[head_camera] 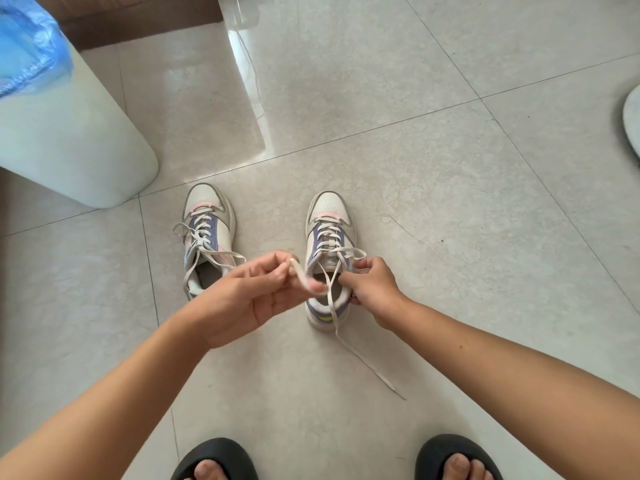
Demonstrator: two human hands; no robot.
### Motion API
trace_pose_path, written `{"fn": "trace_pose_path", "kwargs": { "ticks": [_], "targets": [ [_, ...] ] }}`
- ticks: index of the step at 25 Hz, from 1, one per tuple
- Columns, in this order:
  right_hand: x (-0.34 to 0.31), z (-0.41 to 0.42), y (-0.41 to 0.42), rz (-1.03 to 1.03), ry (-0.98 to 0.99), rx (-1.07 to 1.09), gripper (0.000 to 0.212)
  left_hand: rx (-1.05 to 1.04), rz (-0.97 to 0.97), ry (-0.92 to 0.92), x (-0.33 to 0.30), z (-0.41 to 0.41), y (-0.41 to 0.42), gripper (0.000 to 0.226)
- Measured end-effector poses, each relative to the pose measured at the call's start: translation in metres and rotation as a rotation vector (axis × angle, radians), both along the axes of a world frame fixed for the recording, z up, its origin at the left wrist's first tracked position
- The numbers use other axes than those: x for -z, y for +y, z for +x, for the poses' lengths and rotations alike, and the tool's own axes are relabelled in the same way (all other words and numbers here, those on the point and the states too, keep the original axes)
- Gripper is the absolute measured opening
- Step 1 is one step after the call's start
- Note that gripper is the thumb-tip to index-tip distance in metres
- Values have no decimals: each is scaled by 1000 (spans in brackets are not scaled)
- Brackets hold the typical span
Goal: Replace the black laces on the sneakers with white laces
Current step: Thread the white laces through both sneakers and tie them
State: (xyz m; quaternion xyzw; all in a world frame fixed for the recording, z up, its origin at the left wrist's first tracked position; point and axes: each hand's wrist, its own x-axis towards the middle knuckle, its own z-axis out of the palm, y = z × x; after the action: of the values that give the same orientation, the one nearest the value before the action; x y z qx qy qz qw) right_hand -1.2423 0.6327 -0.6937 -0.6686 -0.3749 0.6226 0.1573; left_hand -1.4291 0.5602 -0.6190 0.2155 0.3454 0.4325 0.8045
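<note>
Head view: pale glossy tiled floor [415,140]

Pale grey tiled floor [415,150]: polished, glossy, streaked with glare near its far edge. Two white, lilac and pink sneakers [330,216]: smooth matt leather-look uppers, flat woven off-white cloth laces [363,358]. White round bin [69,143]: smooth semi-gloss plastic, thin crinkled blue plastic liner [27,46]. Black slippers [214,452]: matt, rubbery.

Both bare forearms reach forward and downward, converging in the middle. The left hand [258,292] has its fingers [277,268] curled and pinching something. The right hand [372,287] is also curled, knuckles up, gripping.
</note>
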Motion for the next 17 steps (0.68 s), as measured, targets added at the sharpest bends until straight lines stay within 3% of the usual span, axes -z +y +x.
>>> {"fn": "trace_pose_path", "kwargs": {
  "ticks": [3,5,8,10,13,17],
  "targets": [
    [-3,1,-1,-39,82,71,32,217,-157,-389,3,-5,-23,19],
    [-6,0,-2,-39,103,89,35,419,-169,-414,4,6,-41,22],
    [-7,1,-3,23,91,14,37,746,-237,-159,9,25,-58,10],
    [-5,4,-3,203,-2,-130,36,891,-231,89,13,29,-55,16],
    [-7,9,1,484,-170,-381,21,977,-242,326,15,26,-44,20],
    [-9,9,8,530,-182,-401,10,982,-253,534,23,36,-44,15]
  ]
}}
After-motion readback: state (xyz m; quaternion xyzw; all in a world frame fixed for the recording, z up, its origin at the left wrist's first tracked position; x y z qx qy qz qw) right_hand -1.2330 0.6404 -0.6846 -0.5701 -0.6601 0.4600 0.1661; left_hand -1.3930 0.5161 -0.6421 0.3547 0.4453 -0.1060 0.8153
